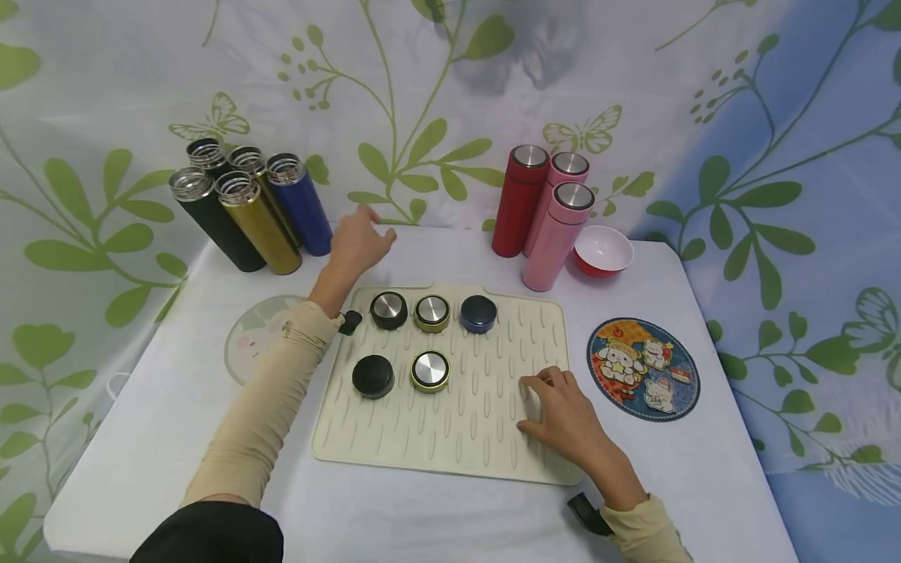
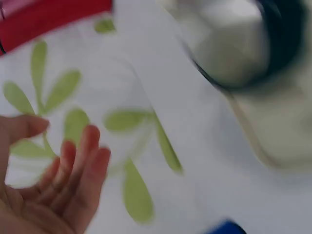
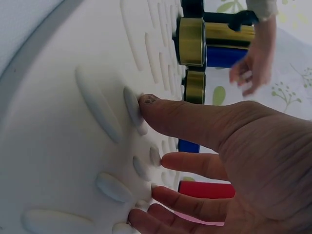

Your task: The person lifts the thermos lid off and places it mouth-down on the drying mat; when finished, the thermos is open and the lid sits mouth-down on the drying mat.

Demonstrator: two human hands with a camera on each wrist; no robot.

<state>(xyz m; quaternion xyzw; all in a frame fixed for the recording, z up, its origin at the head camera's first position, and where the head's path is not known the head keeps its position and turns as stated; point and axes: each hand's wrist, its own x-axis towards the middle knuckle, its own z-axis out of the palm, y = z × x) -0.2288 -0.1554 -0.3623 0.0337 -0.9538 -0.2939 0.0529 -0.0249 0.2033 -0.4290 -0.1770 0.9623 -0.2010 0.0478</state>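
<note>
My left hand (image 1: 359, 241) is above the back of the table, just right of a lidless blue bottle (image 1: 301, 205). Its fingers are relaxed and nothing is in them, as the left wrist view also shows. On the right part of a cream ridged mat (image 1: 493, 438), the spread fingertips of my right hand (image 1: 561, 413) rest with nothing gripped. Several bottle lids stand on the mat: a silver-topped black lid (image 1: 389, 310), two gold-rimmed lids including the front one (image 1: 430, 371), a blue lid (image 1: 479, 313) and a plain black lid (image 1: 373, 376).
Several lidless bottles, among them a gold bottle (image 1: 263, 234), cluster at the back left. At the back right are a red bottle (image 1: 517, 207) and two pink bottles (image 1: 551, 249), lids on, beside a bowl (image 1: 604, 249). Round mats (image 1: 644, 369) flank the ridged mat.
</note>
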